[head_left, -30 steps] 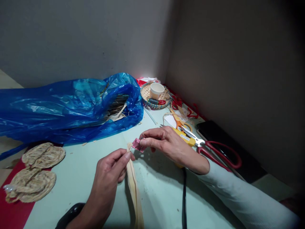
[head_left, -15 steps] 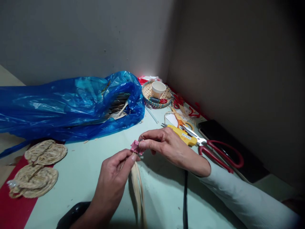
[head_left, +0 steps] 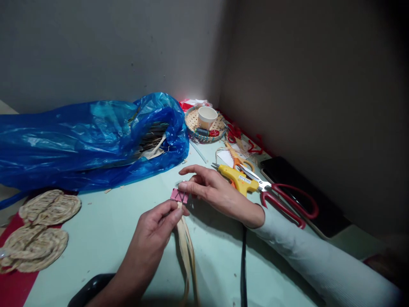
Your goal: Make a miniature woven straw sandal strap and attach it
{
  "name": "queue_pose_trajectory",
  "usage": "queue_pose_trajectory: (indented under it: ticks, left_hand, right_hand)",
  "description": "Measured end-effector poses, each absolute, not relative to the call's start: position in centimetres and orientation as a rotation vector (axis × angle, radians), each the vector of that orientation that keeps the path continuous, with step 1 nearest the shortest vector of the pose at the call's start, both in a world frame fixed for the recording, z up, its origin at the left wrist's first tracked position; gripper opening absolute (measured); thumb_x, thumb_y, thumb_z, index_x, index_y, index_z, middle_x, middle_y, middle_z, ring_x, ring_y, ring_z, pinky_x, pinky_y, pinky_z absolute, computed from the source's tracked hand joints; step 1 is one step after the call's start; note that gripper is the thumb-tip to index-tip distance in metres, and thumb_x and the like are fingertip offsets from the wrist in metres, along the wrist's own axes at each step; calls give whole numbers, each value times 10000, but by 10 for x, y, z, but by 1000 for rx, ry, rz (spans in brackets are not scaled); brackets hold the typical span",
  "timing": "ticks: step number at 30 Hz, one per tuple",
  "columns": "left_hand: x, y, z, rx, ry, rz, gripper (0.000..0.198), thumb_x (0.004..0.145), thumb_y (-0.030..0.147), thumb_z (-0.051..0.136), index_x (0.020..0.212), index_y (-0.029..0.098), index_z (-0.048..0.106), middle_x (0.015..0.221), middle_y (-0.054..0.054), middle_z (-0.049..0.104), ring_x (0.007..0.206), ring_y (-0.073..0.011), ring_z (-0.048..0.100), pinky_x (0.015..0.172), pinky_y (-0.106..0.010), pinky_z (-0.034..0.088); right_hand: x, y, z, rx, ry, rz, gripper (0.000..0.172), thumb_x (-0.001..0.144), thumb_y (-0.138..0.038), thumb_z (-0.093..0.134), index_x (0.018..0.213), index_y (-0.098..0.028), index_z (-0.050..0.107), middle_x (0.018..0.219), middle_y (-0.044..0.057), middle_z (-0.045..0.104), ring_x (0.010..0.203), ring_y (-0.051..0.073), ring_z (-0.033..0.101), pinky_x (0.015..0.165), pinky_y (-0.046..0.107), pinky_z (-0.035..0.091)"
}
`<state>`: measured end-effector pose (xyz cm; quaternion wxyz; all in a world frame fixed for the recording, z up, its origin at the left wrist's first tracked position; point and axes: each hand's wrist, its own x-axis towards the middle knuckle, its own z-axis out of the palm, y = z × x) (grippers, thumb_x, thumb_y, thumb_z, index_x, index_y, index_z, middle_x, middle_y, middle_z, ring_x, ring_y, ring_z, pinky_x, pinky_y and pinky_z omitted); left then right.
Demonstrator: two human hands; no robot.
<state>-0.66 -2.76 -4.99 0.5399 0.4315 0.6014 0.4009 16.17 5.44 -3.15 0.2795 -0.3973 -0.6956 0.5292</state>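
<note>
My left hand (head_left: 156, 228) is closed, thumb and forefinger pinching the top of some pale, flat fibre strips (head_left: 184, 251) that hang down towards the table's front. Just above that pinch sits a small pink clip (head_left: 179, 195), apparently a binder clip, with dark crossed lines on its face. My right hand (head_left: 207, 183) hovers over the clip from the right. Its forefinger is stretched out and lifted, apart from the thumb, whose tip is at the clip's upper edge. The other right fingers are partly hidden.
A blue plastic bag (head_left: 79, 145) of dry stalks lies at the back left. Coiled woven pieces (head_left: 41, 243) rest at the left. Behind my right hand are a yellow glue gun (head_left: 239, 178), red-handled scissors (head_left: 281, 204), a dark phone-like slab (head_left: 303, 187) and a basket (head_left: 191, 123) holding a cup.
My right forefinger has lifted and spread away from the thumb, and the clip now shows its flat face. The left hand keeps its pinch. The view has shifted slightly to the right.
</note>
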Motion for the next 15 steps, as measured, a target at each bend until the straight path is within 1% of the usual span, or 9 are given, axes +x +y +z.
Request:
queue_pose_trajectory:
  ticks: [3,7,9,13,15]
  left_hand:
    - [-7,-28,-51,907,1365,949,330,790,501,713,856,177,718,537,92,303,484,-84,217,461,-224,143]
    - [-8,-26,-49,813,1317,1018,369,738,508,763,870,166,720,606,70,367,511,-75,189,458,-215,145]
    - [-9,-25,-47,789,1305,1071,365,724,499,786,883,178,716,621,72,372,516,-72,187,456,-206,152]
    - [-11,-26,-40,785,1307,1150,329,726,460,813,893,202,698,605,86,353,517,-69,229,467,-179,193]
    - [-11,-27,-37,796,1317,1172,299,749,436,807,914,214,694,605,88,358,518,-68,257,482,-173,236]
  right_hand:
    - [163,57,-29,-1047,-1796,1481,381,931,-468,611,1166,-168,621,839,20,635,743,152,560,692,270,433]
    - [166,51,-20,-907,-1731,1628,335,966,-479,551,964,-156,638,832,19,594,778,153,548,744,280,434]
    - [165,43,-18,-861,-1744,1718,332,962,-479,562,907,-159,632,836,19,589,790,153,539,743,277,423]
    - [159,29,-21,-920,-1715,1807,331,867,-482,701,983,-184,619,749,-32,522,685,127,452,613,244,343]
    - [156,26,-22,-901,-1659,1811,332,851,-461,719,987,-178,613,751,-35,514,680,122,436,604,237,328]
